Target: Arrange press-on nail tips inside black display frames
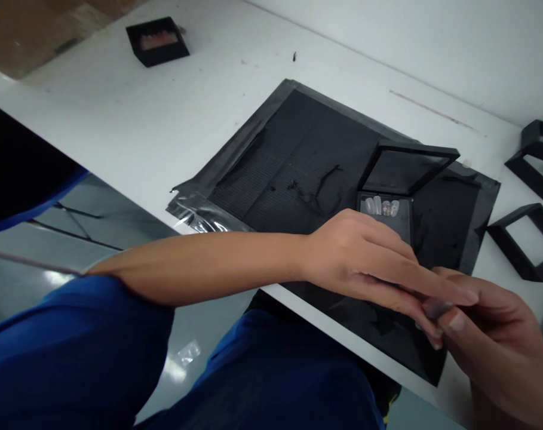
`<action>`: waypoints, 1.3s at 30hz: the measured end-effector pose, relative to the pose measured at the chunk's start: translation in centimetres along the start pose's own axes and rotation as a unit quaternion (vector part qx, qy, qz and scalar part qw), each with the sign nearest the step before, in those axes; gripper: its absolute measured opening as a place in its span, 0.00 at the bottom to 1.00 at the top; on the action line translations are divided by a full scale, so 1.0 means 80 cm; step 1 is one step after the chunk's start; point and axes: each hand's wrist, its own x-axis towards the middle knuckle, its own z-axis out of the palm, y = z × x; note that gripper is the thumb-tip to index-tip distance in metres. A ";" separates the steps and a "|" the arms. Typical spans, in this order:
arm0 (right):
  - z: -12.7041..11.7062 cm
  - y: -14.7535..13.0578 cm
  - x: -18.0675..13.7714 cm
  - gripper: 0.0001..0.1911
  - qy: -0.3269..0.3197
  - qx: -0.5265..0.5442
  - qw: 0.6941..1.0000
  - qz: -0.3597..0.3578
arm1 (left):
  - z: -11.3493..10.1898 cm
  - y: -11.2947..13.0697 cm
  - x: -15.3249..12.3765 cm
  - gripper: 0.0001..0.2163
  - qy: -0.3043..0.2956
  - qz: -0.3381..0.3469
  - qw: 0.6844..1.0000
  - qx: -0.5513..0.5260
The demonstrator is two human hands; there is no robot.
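Note:
My left hand [370, 257] stretches across the table edge, fingers extended and closing at their tips on a small greyish translucent press-on nail [438, 308]. From the right, my right hand [499, 340] pinches the same piece between thumb and fingers, so both hands meet on it. Fingers cover much of the nail. Behind my left hand stands a black case [408, 170] with its windowed lid raised. Several pale press-on nails [382, 206] lie in a row inside, some with small decorations. My left hand hides the case's lower part.
A black ribbed mat [271, 173], taped at its edges, lies under the case with dark scraps [316, 191] on it. Black window frames [528, 242] sit at the right. Another black box [157, 40] with pinkish contents stands far left, near brown cardboard [51, 36].

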 end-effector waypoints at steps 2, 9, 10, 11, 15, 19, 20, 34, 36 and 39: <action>-0.001 0.000 -0.001 0.05 0.002 -0.005 1.000 -0.006 | -0.001 0.001 -0.002 0.12 -0.031 -0.036 0.999 0.015; -0.003 0.006 -0.005 0.05 0.013 -0.030 0.999 0.020 | -0.007 -0.002 -0.001 0.09 -0.048 -0.072 0.996 -0.012; -0.003 0.008 -0.005 0.06 0.013 -0.027 0.999 0.022 | -0.006 -0.003 0.001 0.09 -0.052 -0.071 0.996 -0.009; -0.002 0.009 -0.004 0.06 0.011 -0.020 1.000 0.021 | -0.006 -0.004 0.003 0.09 -0.054 -0.066 0.996 0.000; 0.000 0.017 -0.002 0.05 -0.001 0.000 1.000 0.004 | -0.003 -0.006 0.004 0.13 -0.048 -0.020 0.997 0.056; 0.000 0.021 -0.002 0.05 -0.003 0.013 1.000 0.001 | -0.004 -0.008 -0.001 0.14 -0.090 -0.033 0.992 0.077; 0.001 0.021 -0.002 0.06 -0.002 0.017 1.000 0.001 | -0.004 -0.009 -0.001 0.14 -0.097 -0.043 0.991 0.078; 0.006 0.014 -0.003 0.05 0.014 0.032 0.999 0.005 | -0.010 -0.018 -0.003 0.13 -0.038 0.035 0.991 0.125; 0.003 0.017 -0.003 0.05 0.017 0.040 0.999 0.004 | -0.010 -0.017 -0.007 0.13 -0.041 0.029 0.990 0.133; -0.001 0.023 -0.004 0.05 0.024 0.054 0.998 -0.003 | -0.013 -0.015 -0.005 0.11 -0.054 -0.024 0.992 0.115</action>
